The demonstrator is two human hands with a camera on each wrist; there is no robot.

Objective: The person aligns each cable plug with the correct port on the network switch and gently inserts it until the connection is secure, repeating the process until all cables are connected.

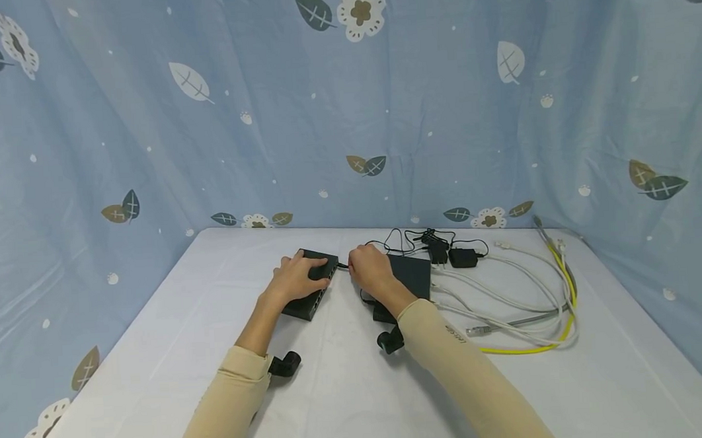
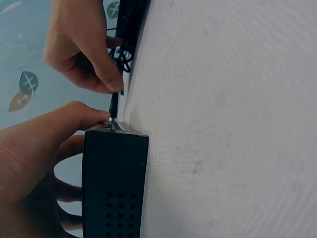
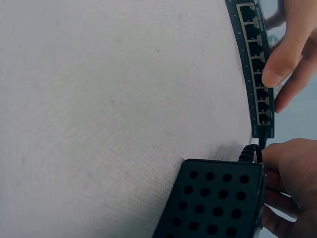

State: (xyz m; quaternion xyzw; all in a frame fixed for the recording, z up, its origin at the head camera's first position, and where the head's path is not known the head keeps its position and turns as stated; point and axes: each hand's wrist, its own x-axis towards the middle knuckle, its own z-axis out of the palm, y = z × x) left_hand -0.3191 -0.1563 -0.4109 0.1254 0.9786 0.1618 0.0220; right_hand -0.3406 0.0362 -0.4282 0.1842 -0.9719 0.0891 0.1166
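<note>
A black Ethernet switch (image 1: 299,308) lies on the left of the white table, and my left hand (image 1: 294,278) grips it from above, thumb on its edge with the ports. The row of ports (image 3: 258,74) shows in the right wrist view. My right hand (image 1: 373,269) pinches a thin black power plug (image 2: 114,105) close to the thumb; its tip meets the switch's port side. Whether it is fully seated I cannot tell. A second black switch (image 1: 413,274) sits under and beside the right forearm, with a black cord (image 3: 247,153) at its corner.
Behind the second switch lie two black power adapters, one (image 1: 438,251) with a bundled cord and another (image 1: 463,258). White cables (image 1: 527,282), a grey cable and a yellow cable (image 1: 525,351) coil at the right. A patterned blue curtain (image 1: 322,115) hangs behind the table.
</note>
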